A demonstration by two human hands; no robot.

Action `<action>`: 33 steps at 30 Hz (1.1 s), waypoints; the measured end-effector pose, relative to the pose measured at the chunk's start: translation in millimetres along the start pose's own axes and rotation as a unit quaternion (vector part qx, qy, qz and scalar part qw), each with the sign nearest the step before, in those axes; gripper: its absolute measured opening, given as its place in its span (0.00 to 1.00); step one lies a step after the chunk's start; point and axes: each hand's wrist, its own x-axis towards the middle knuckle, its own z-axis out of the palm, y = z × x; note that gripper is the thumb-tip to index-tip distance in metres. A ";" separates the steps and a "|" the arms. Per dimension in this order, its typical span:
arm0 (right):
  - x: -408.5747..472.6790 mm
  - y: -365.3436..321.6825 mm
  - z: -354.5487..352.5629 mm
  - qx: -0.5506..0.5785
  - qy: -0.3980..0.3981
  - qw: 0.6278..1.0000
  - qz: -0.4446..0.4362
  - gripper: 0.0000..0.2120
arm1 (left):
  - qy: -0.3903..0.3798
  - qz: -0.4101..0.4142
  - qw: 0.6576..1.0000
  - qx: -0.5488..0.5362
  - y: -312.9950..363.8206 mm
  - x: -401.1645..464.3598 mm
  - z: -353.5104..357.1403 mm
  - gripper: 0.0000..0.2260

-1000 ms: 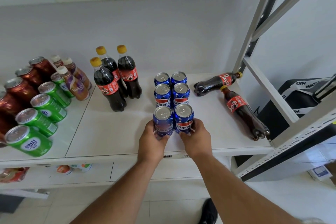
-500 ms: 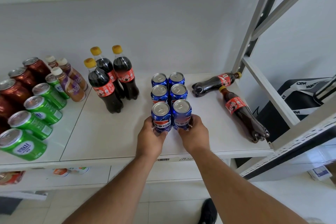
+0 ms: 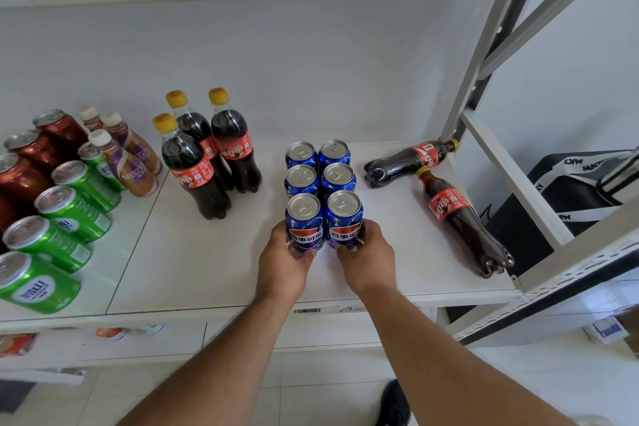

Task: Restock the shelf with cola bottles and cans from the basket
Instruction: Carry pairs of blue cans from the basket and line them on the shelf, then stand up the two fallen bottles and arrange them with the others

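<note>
Head view: at centre frame six blue cola cans (image 3: 320, 190) stand on the white shelf (image 3: 214, 273) in two columns of three. The left hand (image 3: 287, 266) wraps the front left can (image 3: 304, 221) and the right hand (image 3: 366, 261) wraps the front right can (image 3: 344, 218); both cans stand upright, touching each other and just in front of the middle pair. To the left of the cans, three upright cola bottles (image 3: 207, 152) with yellow caps stand close together. To the right, two more cola bottles (image 3: 446, 197) lie on their sides, caps nearly meeting near the shelf post (image 3: 473, 79). At the left edge of the frame stand green cans (image 3: 65, 221), dark red cans (image 3: 31, 156) and small coffee bottles (image 3: 128, 159); their full count runs off frame. At the right edge, beyond the shelf frame, sits a black bag (image 3: 581, 190) with white straps.
</note>
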 end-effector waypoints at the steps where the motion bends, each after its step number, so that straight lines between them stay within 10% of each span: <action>1: 0.0 0.0 0.2 0.000 0.000 1.000 0.001 0.23 | 0.000 0.001 1.000 0.001 -0.3 0.6 0.0 0.31; 18: -10.8 -2.9 -6.7 -0.036 -0.004 0.999 0.006 0.29 | -0.021 -0.025 0.998 0.053 -8.3 -13.4 -12.8 0.37; 33: -44.1 -11.2 -97.2 -0.137 0.068 0.988 0.001 0.31 | -0.166 0.048 0.981 0.082 33.0 -78.4 -15.5 0.22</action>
